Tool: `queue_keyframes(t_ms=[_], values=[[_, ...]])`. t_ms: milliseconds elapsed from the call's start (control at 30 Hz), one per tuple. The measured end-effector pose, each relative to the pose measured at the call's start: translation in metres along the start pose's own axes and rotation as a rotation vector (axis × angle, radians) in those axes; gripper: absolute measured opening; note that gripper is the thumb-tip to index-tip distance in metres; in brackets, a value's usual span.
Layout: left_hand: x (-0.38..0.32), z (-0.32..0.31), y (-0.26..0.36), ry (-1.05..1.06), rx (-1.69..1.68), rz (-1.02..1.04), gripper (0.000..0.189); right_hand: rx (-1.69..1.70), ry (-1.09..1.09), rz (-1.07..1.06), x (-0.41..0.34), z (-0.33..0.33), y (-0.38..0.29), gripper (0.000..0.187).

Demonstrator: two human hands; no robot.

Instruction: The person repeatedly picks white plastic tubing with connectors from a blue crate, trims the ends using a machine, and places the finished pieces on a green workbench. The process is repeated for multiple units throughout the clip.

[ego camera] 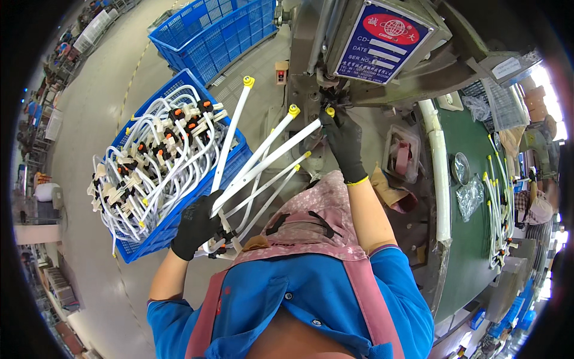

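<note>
My left hand [196, 226], in a black glove, grips a folding frame of white tubes [264, 168] near its lower end. Several tubes fan out from that hand, and most end in yellow fittings [293, 111]. My right hand [345, 146], also gloved in black, is closed around the tip of the thickest-looking tube, by a yellow end fitting [330, 112]. That tip is just under the head of a press-type machine [323, 83]; whether it touches the tooling I cannot tell. Black joints [226, 235] show below my left hand.
A blue plastic crate [179, 204] full of bent white tube frames [157, 157] stands at left. More blue crates [215, 42] stand behind it. At right, a green worktable [462, 242] with a padded edge [437, 179] holds more tube frames [495, 211]. A clear bin [402, 152] lies beside the machine.
</note>
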State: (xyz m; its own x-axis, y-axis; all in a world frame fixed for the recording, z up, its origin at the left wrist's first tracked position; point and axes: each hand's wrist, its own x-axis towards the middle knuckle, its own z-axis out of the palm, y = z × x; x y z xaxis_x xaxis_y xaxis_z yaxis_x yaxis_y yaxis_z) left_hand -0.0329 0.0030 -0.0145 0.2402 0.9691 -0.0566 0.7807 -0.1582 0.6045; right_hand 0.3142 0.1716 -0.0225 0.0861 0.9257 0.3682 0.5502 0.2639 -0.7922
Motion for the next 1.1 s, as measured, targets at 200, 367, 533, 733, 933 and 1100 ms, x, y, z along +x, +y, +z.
queue_keyframes(t_ms=[200,367,533,733,933,1100], values=[[0.001,0.009,-0.014,-0.008,0.063,0.002,0.064,0.014,-0.021,-0.05,0.0,0.003,0.0,0.029],[0.001,0.012,-0.014,0.002,0.058,0.013,0.065,-0.045,-0.015,-0.069,0.003,0.005,0.003,0.027],[-0.001,-0.01,0.007,-0.042,0.091,0.03,0.063,0.025,-0.041,0.008,0.004,0.001,0.002,0.027],[-0.003,-0.015,0.001,-0.095,-0.002,-0.038,0.06,-0.122,-0.136,0.055,0.006,0.002,0.018,0.03],[-0.001,0.004,0.001,-0.293,-0.346,-0.249,0.06,0.0,-0.175,0.164,-0.003,0.011,0.019,0.03],[-0.005,0.016,-0.004,-0.244,-0.383,-0.226,0.063,0.104,-0.174,0.13,-0.014,0.008,0.022,0.03]])
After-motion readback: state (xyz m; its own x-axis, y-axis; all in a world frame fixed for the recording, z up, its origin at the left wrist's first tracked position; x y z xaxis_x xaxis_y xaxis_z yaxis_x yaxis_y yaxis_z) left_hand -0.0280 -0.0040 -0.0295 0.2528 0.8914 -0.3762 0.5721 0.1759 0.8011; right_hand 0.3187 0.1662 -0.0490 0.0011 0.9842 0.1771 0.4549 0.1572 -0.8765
